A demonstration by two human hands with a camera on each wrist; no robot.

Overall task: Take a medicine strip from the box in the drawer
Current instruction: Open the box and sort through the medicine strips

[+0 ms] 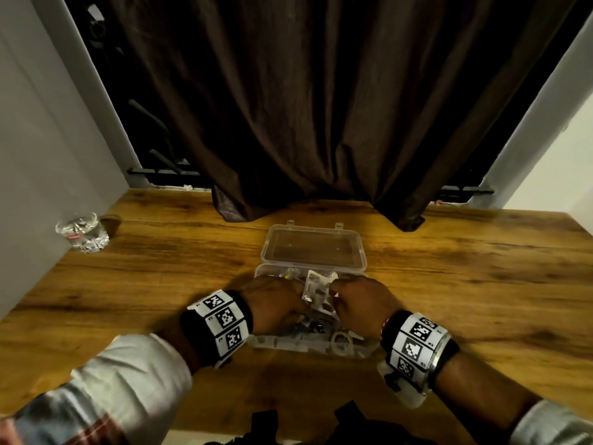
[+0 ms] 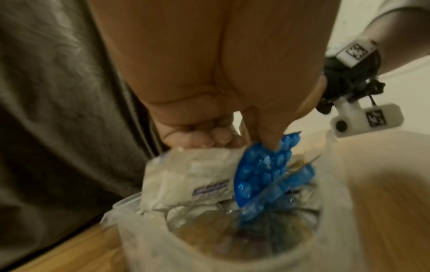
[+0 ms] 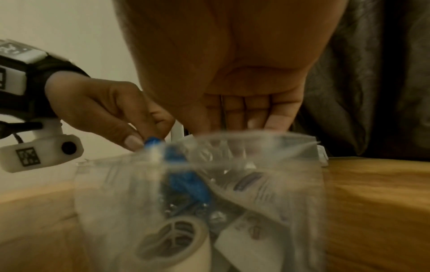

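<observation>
A clear plastic box (image 1: 279,343) lies open on the wooden table, its lid (image 1: 313,247) flipped back. Both hands reach into it. My left hand (image 2: 267,145) pinches the top of a blue blister strip (image 2: 263,171) between thumb and fingers, with the strip's lower end still down among the contents. Seen from the right wrist, the same blue strip (image 3: 184,184) stands behind clear wrapping. My right hand (image 1: 333,293) holds a white packet (image 1: 317,289) upright beside the strip, fingers (image 3: 244,114) behind it. The white packet (image 2: 190,174) leans against the blue strip.
A white tape roll (image 3: 172,239) and more packets lie in the box's near end. A glass tumbler (image 1: 81,232) stands at the table's far left by the wall. A dark curtain (image 1: 321,107) hangs onto the table just behind the lid.
</observation>
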